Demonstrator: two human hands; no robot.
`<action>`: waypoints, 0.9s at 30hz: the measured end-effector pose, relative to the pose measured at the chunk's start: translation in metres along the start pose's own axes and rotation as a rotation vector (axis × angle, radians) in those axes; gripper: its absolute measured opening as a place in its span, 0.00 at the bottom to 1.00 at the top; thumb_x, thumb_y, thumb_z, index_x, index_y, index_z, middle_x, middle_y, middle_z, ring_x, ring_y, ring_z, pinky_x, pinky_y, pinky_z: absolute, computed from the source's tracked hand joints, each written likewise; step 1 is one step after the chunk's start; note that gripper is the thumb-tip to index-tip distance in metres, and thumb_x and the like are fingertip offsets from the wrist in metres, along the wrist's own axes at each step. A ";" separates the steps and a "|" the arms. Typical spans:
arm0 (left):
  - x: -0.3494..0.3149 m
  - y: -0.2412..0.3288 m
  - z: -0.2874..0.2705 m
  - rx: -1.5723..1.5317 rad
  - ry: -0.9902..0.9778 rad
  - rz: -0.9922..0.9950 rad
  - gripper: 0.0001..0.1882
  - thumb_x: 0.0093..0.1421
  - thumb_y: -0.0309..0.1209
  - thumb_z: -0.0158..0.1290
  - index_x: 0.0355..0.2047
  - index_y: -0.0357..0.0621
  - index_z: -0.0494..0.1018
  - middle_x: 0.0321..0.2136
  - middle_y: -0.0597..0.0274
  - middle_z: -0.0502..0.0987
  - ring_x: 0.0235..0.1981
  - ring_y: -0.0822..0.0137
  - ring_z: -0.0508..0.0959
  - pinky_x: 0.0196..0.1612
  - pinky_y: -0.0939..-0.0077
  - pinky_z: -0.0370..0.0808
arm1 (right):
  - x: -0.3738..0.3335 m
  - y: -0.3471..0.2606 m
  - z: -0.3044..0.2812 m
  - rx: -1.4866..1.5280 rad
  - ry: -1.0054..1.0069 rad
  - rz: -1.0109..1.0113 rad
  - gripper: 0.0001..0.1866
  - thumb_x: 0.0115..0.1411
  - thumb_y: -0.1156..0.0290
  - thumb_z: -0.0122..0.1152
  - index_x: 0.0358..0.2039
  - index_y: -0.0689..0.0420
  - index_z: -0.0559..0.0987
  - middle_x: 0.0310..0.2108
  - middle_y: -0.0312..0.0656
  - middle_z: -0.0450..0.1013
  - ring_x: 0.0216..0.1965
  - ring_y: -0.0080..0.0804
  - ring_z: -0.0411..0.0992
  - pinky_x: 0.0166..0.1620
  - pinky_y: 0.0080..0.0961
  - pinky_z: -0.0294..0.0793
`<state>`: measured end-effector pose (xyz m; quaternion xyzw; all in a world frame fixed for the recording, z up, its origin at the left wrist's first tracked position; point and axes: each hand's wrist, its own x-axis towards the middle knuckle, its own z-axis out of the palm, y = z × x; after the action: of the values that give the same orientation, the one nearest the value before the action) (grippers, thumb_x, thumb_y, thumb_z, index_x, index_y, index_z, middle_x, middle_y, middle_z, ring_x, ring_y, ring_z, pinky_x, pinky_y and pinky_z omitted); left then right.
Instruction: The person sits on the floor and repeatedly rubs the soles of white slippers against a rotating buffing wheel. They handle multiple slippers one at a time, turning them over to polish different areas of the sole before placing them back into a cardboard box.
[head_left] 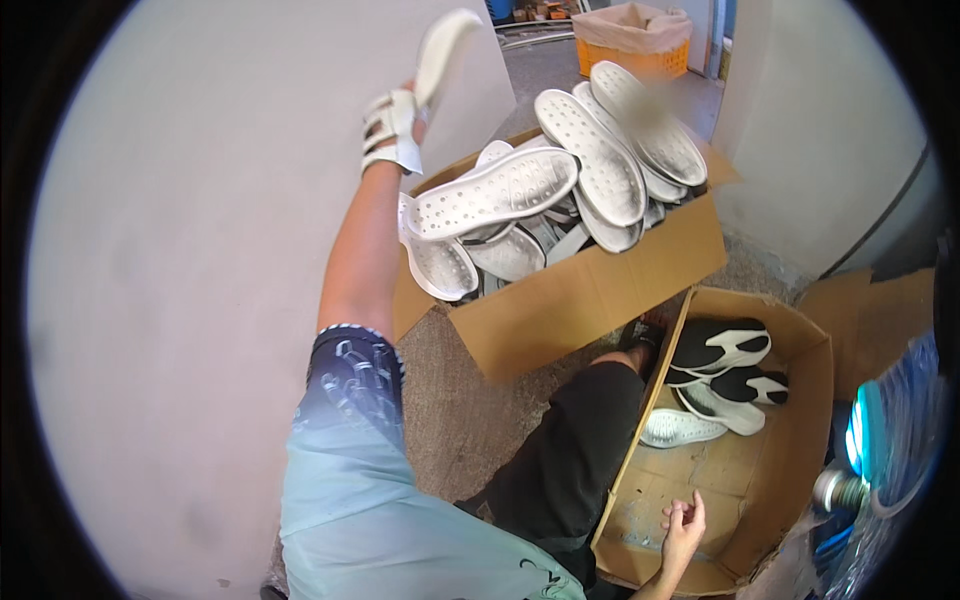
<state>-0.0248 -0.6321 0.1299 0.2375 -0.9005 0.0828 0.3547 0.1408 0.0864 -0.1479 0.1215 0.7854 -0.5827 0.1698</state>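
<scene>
My left hand [396, 128], in a white strapped glove with bare gaps, is stretched far forward and closed on a white shoe sole [444, 55]. That sole is raised upright against the pale wall, slightly blurred. Below and right of it, an open cardboard box [590, 300] is heaped with white shoe soles [500, 193] dotted with small holes. Over the near end of a second cardboard box [815, 400], my bare right hand [684, 522] has loosely bent fingers and holds nothing. Inside that box lie several black-and-white soles [728, 345] and a white sole [682, 428].
A pale wall [200, 250] rises along the left. An orange crate [635, 55] with a beige liner stands at the back. My leg in black shorts [550, 460] is between the boxes. At the right are a bright lamp [858, 430] and clear plastic wrap [908, 430].
</scene>
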 end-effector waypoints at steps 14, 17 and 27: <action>-0.013 -0.122 0.142 -0.101 -0.731 0.073 0.19 0.67 0.36 0.45 0.55 0.49 0.75 0.49 0.59 0.80 0.48 0.59 0.77 0.52 0.60 0.74 | 0.069 0.057 0.001 0.074 -0.051 0.175 0.30 0.65 0.64 0.60 0.63 0.64 0.66 0.32 0.37 0.74 0.29 0.20 0.71 0.31 0.19 0.72; 0.036 -0.050 0.130 -1.181 -0.397 -0.247 0.25 0.70 0.40 0.40 0.65 0.46 0.65 0.59 0.60 0.73 0.56 0.58 0.75 0.58 0.60 0.66 | 0.133 0.115 0.006 0.214 0.140 0.324 0.32 0.63 0.62 0.61 0.62 0.65 0.65 0.35 0.45 0.77 0.29 0.28 0.74 0.31 0.29 0.79; -0.290 0.464 0.098 -2.158 -1.063 -1.470 0.27 0.63 0.44 0.52 0.53 0.34 0.69 0.45 0.44 0.77 0.44 0.49 0.79 0.50 0.58 0.75 | 0.222 0.176 0.123 0.794 0.125 0.806 0.29 0.63 0.55 0.64 0.54 0.64 0.71 0.48 0.51 0.73 0.43 0.40 0.76 0.40 0.38 0.84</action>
<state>-0.1248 -0.1506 -0.1301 0.2645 -0.2171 -0.9380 -0.0562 0.0216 0.0186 -0.4244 0.5005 0.4061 -0.7141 0.2733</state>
